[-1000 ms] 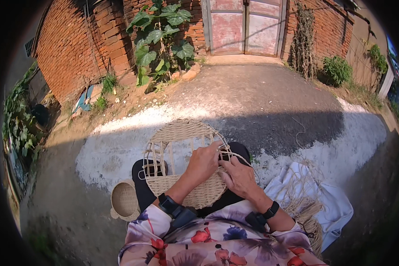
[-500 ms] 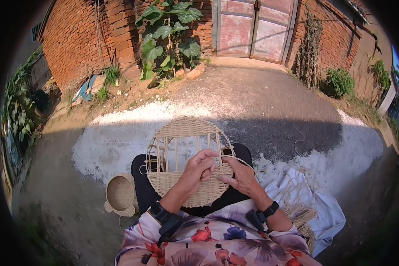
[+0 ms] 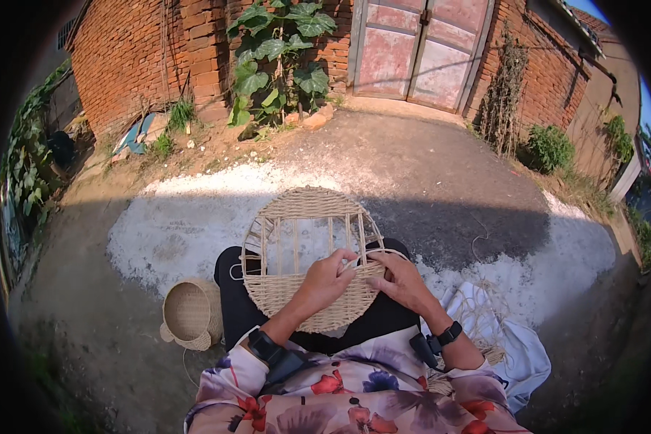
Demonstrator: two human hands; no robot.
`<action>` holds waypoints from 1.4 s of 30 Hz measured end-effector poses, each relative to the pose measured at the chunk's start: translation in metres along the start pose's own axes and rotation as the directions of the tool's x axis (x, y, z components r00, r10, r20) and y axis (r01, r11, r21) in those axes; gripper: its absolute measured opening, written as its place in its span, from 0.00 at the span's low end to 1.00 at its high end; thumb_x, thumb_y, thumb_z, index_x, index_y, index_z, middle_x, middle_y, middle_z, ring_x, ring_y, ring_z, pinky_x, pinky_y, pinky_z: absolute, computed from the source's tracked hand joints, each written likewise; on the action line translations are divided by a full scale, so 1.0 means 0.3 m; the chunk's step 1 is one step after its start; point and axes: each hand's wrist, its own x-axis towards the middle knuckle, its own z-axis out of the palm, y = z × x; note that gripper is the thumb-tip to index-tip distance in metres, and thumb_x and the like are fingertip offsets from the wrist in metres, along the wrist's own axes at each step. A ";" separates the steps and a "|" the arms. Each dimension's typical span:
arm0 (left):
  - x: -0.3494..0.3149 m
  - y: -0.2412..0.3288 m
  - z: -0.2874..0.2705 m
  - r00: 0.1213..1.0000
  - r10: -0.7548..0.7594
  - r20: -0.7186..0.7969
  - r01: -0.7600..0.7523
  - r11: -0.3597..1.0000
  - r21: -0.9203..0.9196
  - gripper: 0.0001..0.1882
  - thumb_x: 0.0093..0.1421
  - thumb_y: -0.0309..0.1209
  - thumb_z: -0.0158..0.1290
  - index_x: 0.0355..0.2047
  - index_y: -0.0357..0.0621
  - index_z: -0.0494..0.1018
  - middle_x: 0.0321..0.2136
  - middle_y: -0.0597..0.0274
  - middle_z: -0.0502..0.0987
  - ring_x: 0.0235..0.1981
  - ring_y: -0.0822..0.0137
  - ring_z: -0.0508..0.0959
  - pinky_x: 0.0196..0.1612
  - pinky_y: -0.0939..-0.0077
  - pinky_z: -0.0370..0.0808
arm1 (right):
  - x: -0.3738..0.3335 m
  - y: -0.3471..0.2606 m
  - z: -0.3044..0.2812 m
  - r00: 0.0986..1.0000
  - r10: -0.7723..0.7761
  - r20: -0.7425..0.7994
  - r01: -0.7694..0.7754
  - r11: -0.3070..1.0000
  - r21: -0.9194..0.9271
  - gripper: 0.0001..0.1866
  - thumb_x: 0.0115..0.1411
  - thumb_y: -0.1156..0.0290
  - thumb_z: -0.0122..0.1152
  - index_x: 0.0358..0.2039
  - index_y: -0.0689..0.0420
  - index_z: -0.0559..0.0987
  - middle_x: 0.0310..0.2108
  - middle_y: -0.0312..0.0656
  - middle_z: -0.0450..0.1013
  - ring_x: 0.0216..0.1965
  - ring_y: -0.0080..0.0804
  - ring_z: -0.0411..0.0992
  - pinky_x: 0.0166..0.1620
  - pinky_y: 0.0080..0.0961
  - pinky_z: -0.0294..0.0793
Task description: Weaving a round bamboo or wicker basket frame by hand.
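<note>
A round, tan woven basket (image 3: 307, 289) lies tilted on my lap, its lower and upper parts closely woven. Bare upright stakes cross the gap in its middle. At the top edge of the lower weave, my left hand (image 3: 324, 281) pinches a pale weaving cord (image 3: 349, 265) between thumb and fingertips. My right hand (image 3: 403, 283) grips the basket's right side, thumb lying on the weave and fingers partly hidden behind it. From the left fingertips the cord arches over toward the right hand. A small loop of cord sticks out at the basket's left edge.
A small round woven basket (image 3: 189, 315) rests on the ground by my left knee. Right of me, loose strands (image 3: 477, 307) lie on a white cloth (image 3: 522, 354). Ahead are a brick wall (image 3: 130, 65), a climbing plant (image 3: 271, 50) and a faded red metal door (image 3: 416, 54).
My left hand has shifted slightly right, closer to my right hand, and the cord between them now forms a tighter arch. The view has shifted slightly.
</note>
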 end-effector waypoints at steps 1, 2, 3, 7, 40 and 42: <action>0.004 0.011 -0.007 1.000 0.002 -0.003 -0.002 1.000 -0.003 0.16 0.59 0.31 0.54 0.47 0.41 0.71 0.17 0.59 0.71 0.19 0.65 0.73 0.24 0.66 0.68 | -0.016 0.002 0.003 1.000 -0.002 0.001 0.002 1.000 -0.004 0.18 0.60 0.60 0.62 0.45 0.58 0.75 0.36 0.47 0.75 0.39 0.48 0.75 0.41 0.36 0.74; 0.010 0.023 -0.017 1.000 -0.024 -0.011 0.024 0.999 0.042 0.17 0.59 0.31 0.54 0.49 0.41 0.71 0.16 0.63 0.68 0.18 0.70 0.68 0.24 0.70 0.66 | -0.037 0.004 0.009 0.979 0.032 -0.201 -0.030 0.999 0.012 0.12 0.59 0.69 0.61 0.42 0.59 0.76 0.36 0.47 0.74 0.37 0.44 0.75 0.38 0.31 0.73; 0.007 0.024 -0.021 0.999 -0.052 -0.016 0.053 0.995 0.088 0.18 0.60 0.30 0.55 0.50 0.41 0.71 0.15 0.66 0.65 0.17 0.76 0.64 0.23 0.74 0.65 | -0.052 -0.005 0.015 0.916 0.072 -0.394 -0.062 0.997 0.038 0.09 0.58 0.79 0.59 0.40 0.61 0.76 0.35 0.46 0.72 0.34 0.40 0.75 0.35 0.26 0.73; 0.014 -0.001 -0.038 0.999 -0.054 -0.006 0.054 0.998 0.026 0.16 0.62 0.30 0.54 0.49 0.38 0.71 0.17 0.67 0.68 0.17 0.76 0.66 0.23 0.77 0.66 | -0.019 -0.051 0.059 0.907 -0.238 -0.347 0.225 0.971 -0.078 0.13 0.54 0.89 0.51 0.38 0.61 0.77 0.34 0.48 0.71 0.33 0.44 0.74 0.36 0.31 0.73; 0.145 -0.022 -0.080 0.991 0.122 -0.057 -0.096 0.937 0.336 0.12 0.59 0.30 0.54 0.42 0.43 0.70 0.29 0.44 0.79 0.35 0.42 0.80 0.39 0.52 0.76 | 0.072 -0.167 0.162 0.992 -0.122 -0.012 0.106 0.900 -0.423 0.18 0.54 0.56 0.67 0.41 0.51 0.80 0.35 0.44 0.66 0.39 0.42 0.70 0.36 0.39 0.73; 0.126 -0.026 -0.086 0.998 0.064 -0.015 -0.052 0.910 0.410 0.20 0.57 0.35 0.58 0.48 0.44 0.68 0.31 0.42 0.79 0.37 0.40 0.79 0.41 0.50 0.75 | 0.077 -0.142 0.162 0.996 -0.086 0.023 0.088 0.925 -0.369 0.21 0.54 0.54 0.66 0.44 0.52 0.79 0.38 0.44 0.66 0.39 0.42 0.70 0.35 0.39 0.72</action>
